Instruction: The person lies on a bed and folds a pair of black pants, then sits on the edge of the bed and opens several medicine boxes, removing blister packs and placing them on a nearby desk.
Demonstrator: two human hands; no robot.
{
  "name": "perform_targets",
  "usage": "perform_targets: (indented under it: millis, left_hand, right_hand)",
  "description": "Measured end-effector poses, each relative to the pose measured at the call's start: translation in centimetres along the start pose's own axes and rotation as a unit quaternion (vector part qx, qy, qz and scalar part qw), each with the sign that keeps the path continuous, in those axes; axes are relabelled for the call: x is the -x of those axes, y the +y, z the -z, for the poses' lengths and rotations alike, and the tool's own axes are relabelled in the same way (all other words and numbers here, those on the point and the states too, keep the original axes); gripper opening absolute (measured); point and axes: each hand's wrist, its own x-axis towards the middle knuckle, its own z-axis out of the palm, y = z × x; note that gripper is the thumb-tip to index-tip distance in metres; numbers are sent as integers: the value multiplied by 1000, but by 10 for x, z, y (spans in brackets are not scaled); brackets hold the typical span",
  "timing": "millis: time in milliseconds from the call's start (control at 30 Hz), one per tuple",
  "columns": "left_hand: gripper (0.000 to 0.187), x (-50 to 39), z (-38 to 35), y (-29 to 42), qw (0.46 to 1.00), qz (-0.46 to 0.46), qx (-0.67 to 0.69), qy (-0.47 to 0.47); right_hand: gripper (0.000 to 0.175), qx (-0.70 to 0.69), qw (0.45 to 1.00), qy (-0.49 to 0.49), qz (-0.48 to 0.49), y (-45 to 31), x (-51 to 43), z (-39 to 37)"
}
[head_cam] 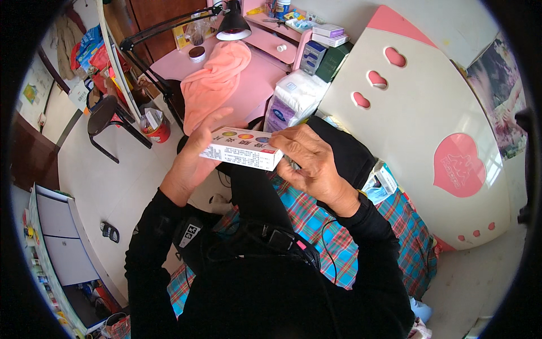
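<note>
A white medicine carton (241, 150) with coloured circles and printed writing is held up in front of me, lying roughly flat. My left hand (192, 154) supports its left end, with the thumb along the near side and the fingers partly hidden behind it. At the right end, my right hand (311, 161) grips the carton, fingertips on its top face and the thumb low by the end. Whether the right end flap is loose cannot be told, as the fingers cover it. Beneath the hands are my black-trousered leg (260, 190) and a plaid bed cover (338, 250).
Ahead stands a pink desk (262, 80) bearing a salmon cloth (220, 72), a black lamp (233, 27) and a lidded jar (197, 54). A white plastic-wrapped pack (296, 99) is beside it. A white headboard (402, 114) rises at right; a stool (103, 116) stands left.
</note>
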Motion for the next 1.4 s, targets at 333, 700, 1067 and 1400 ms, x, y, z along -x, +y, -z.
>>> perform_targets:
  millis: [333, 700, 1067, 1400]
  left_hand:
    - [105, -2, 16, 6, 974, -74, -211, 42]
    - [114, -5, 8, 22, 932, -108, -345, 21]
    - [112, -6, 7, 26, 871, -145, -468, -23]
    - [112, -12, 11, 7, 896, -120, -428, -14]
  right_hand:
    - [59, -479, 747, -3, -461, -1, -6, 7]
    - [54, -580, 660, 10, -478, 14, -8, 0]
    - [48, -536, 694, -47, -478, 19, -9, 2]
    - [29, -402, 794, 49, -454, 9, -18, 3]
